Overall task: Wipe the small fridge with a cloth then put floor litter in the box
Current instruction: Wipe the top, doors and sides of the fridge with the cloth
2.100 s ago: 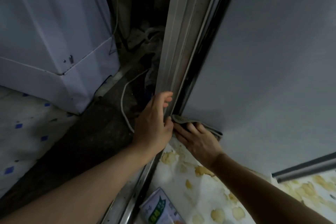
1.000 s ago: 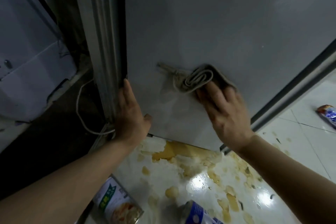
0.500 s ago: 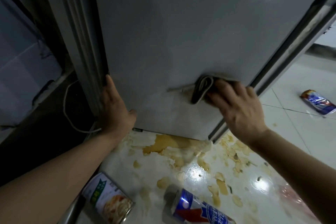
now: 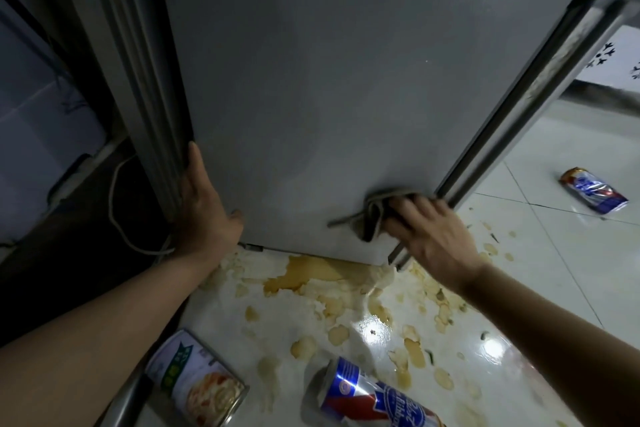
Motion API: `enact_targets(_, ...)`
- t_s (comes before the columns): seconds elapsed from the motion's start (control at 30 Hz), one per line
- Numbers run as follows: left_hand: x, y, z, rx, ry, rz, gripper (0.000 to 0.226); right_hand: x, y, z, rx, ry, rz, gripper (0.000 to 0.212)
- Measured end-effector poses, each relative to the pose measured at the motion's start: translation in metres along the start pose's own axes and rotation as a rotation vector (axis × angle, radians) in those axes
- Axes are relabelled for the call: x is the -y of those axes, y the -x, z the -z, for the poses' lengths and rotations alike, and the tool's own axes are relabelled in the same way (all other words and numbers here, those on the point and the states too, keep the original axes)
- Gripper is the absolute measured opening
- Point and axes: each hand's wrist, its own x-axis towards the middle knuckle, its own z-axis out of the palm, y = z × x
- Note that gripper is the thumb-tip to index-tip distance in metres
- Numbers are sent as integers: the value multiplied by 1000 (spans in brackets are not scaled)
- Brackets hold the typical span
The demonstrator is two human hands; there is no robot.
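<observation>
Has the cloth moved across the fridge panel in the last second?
Yes. The cloth, pressed by the right hand, has slid rightward and down the fridge panel, from mid-panel to its lower right corner.

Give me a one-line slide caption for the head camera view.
Right hand presses a cloth low on the fridge side, left hand bracing its edge, cans on the stained floor.

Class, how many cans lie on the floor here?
3: a green-labelled can bottom left, a blue can bottom centre, a crushed blue can far right. Others may lie outside view.
</observation>
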Motion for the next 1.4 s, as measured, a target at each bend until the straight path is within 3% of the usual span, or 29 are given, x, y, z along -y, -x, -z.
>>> enact_targets(0.17, 7, 2, -5, 4, 104, -15, 108, -41, -10, 28, -237, 75, -185, 29)
enact_targets(0.27, 13, 8, -13, 37, 95, 31, 107, -26, 0, 8, -247, 41, -184, 45)
enact_targets(0.43, 23, 15, -20, 95, 69, 41, 109, 5, 32, -45, -20, 79, 46, 58)
enact_targets(0.77, 22, 19, -16, 138, 126, 44, 106, 52, 46, -80, 583, 42, 198, 78)
enact_targets(0.83, 25, 18, -14, 162, 166, 62, 107, 49, 41, -69, 498, 11, 165, 66)
enact_targets(0.93, 30, 17, -10, 198, 202, 63, 106, 36, 24, -46, 107, -124, -72, 39)
enact_targets(1.03, 34, 16, -9, 212, 208, 55, 105, 24, 10, -35, -99, -114, -186, 37)
enact_targets(1.1, 36, 16, -9, 212, 210, 54, 105, 28, 8, -42, -103, -76, -146, 46)
enact_targets(1.2, 40, 15, -8, 214, 213, 43, 104, 50, 13, -60, 79, -49, 31, 73)
enact_targets(1.3, 47, 14, -7, 228, 257, 35, 104, 80, 0, -72, 464, -37, 197, 91)
enact_targets(1.37, 52, 14, -4, 253, 276, 50, 104, 95, -7, -79, 648, -83, 188, 97)
enact_targets(1.4, 54, 14, -3, 263, 288, 60, 104, 98, -11, -76, 632, -94, 168, 97)
